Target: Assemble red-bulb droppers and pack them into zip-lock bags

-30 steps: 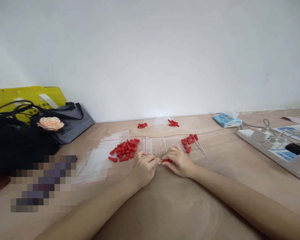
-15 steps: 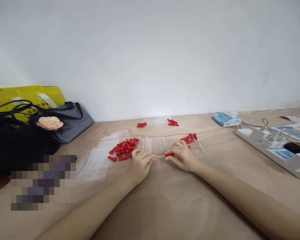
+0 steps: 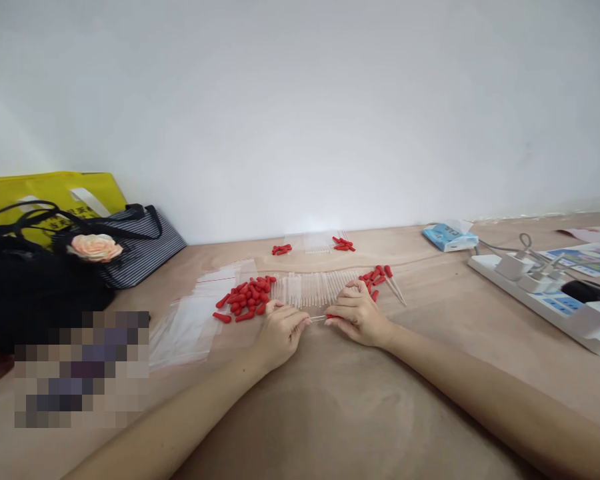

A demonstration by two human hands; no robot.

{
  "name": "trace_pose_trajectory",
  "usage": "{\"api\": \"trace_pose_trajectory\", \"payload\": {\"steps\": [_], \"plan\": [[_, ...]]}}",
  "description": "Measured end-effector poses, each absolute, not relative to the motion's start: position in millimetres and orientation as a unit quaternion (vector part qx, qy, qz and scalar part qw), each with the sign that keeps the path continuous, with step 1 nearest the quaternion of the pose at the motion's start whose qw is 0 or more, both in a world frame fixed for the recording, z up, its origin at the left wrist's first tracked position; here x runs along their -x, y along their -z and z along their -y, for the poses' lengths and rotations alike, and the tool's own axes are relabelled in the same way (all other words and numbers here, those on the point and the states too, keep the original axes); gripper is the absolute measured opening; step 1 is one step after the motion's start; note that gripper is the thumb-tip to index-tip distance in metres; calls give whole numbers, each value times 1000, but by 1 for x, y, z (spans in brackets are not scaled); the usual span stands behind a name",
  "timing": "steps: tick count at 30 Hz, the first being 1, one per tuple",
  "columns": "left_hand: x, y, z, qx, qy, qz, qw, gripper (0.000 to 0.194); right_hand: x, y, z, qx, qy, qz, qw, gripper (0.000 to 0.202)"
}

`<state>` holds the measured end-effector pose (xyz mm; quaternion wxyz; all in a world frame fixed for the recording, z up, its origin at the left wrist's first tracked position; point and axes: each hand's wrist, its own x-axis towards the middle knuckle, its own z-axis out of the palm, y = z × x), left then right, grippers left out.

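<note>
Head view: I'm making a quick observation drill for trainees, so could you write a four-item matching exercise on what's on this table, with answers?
Things
1. Thin clear tube
2. Largest heap of red bulbs
3. Tissue pack
4. Power strip

Descriptions
A. White, with plugs in it
B. Left of the row of tubes
C. Spanning the gap between left hand and right hand
D. Blue, near the wall

Right pairs: 1-C, 2-B, 3-D, 4-A
</note>
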<state>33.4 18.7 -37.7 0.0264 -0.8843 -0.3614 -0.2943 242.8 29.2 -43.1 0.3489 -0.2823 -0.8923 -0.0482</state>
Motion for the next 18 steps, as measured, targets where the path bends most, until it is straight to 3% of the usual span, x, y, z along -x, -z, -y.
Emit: {"api": "trace_pose_trajectory", "payload": {"steps": [6,11,13,15,18], "plan": [[-35,36,-17,883,286,373,11,29,-245,42,-32,312,-11,882,352,19],[-37,33,-16,872,276,402,-35,34,-239,50,-39,389,-302,746,448,51],[-38,33,-17,864,280,414,-56,34,-232,54,-39,389,-390,701,453,48],[-40,33,-17,862,281,417,-71,34,-225,56,-37,390,-391,701,451,38],[-41,33,-16,863,286,410,-66,30,-220,53,-36,392,-290,753,443,28]]}}
